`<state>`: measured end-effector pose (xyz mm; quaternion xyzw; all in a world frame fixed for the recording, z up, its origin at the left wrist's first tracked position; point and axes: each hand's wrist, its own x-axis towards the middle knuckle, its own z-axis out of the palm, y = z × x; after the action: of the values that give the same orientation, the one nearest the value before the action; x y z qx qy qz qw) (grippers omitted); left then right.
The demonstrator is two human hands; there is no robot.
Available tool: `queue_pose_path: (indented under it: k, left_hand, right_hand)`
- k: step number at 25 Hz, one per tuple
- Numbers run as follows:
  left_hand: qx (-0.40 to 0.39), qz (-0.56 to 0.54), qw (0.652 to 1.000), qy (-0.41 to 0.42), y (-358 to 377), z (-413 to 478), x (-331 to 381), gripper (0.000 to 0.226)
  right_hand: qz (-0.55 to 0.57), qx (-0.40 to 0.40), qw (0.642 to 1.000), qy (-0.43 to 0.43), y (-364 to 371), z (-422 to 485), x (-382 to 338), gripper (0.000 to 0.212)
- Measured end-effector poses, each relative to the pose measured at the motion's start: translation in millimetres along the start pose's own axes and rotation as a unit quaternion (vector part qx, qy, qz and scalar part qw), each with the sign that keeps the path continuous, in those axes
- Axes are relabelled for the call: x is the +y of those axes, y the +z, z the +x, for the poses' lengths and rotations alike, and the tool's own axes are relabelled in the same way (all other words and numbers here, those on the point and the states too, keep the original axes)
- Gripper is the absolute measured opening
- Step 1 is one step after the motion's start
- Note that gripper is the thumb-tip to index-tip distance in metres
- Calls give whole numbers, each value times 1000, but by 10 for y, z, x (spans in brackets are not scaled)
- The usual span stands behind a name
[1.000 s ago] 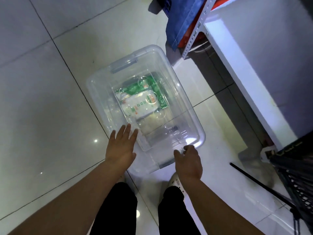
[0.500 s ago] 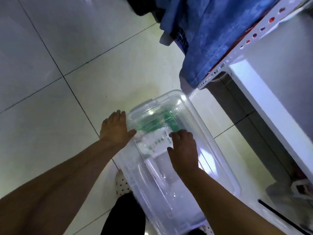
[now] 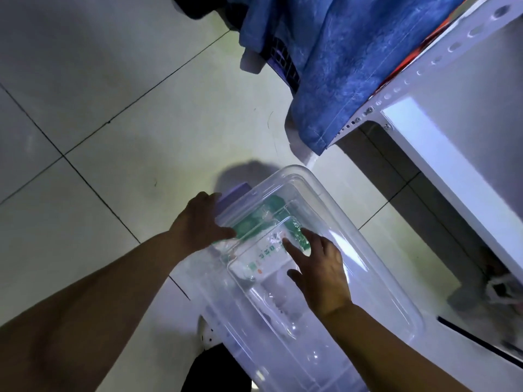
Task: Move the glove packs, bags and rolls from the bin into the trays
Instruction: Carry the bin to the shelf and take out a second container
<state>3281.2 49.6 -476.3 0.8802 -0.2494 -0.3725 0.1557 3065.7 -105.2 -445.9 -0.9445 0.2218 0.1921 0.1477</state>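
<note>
A clear plastic bin (image 3: 390, 281) with its clear lid on lies on the tiled floor below me. Through the lid I see a white pack with green print (image 3: 263, 257) and a green pack (image 3: 253, 220) under it. My left hand (image 3: 199, 222) grips the lid's far left corner, fingers at the purple latch (image 3: 236, 190), thumb on top. My right hand (image 3: 317, 267) lies flat on the lid over the packs, fingers spread. No trays are in view.
A white metal shelf frame (image 3: 452, 154) stands to the right, with a blue cloth (image 3: 339, 58) hanging over its corner just beyond the bin. My dark trouser leg (image 3: 215, 372) and a white shoe (image 3: 206, 333) are beside the bin's near end. Pale tiled floor (image 3: 113, 108) spreads to the left.
The view has swung forward over the bin. Both hands moved from the bin's near end to its far half; the left now holds the latch corner and the right rests on the lid.
</note>
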Motion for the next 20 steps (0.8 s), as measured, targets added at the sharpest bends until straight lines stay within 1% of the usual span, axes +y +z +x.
queue_pose_path:
  k: [1,3,6,9,10,13,14,15,17,18,20]
  left_hand:
    - [26,18,999,17,5,-36,17,78]
    - [64,19,997,32,30,-109,61,70]
    - [100,3,995,19,93,-201,120,60]
    - [150,18,988,14,178,-278,210,44]
    - [160,21,987,2,192,-297,244,43]
    - [182,12,982,-50,281,-488,366,54]
    - [195,7,978,-72,336,-618,403,58]
    - [209,5,973,-103,409,-782,438,63]
    - [215,-1,959,-186,624,-1147,480,77]
    - [204,-17,950,-234,750,-1323,490,85]
    - [182,-76,928,-316,1027,-1663,548,96]
  right_hand:
    - [-2,-1,1000,4,12,3,-9,71]
    - [-1,5,1000,10,40,6,-41,72]
    - [-12,14,1000,11,107,-11,-53,71]
    - [-24,21,999,1,141,-25,-41,74]
    - [-15,25,1000,-6,131,-18,-31,73]
    - [3,42,997,-61,9,-119,156,67]
    - [8,55,996,-67,-51,-191,284,64]
    - [10,70,996,-54,-117,-287,440,63]
    - [9,86,996,21,-214,-514,818,61]
    - [7,73,995,64,-232,-633,1007,61]
    - [8,13,993,118,-196,-883,1351,58]
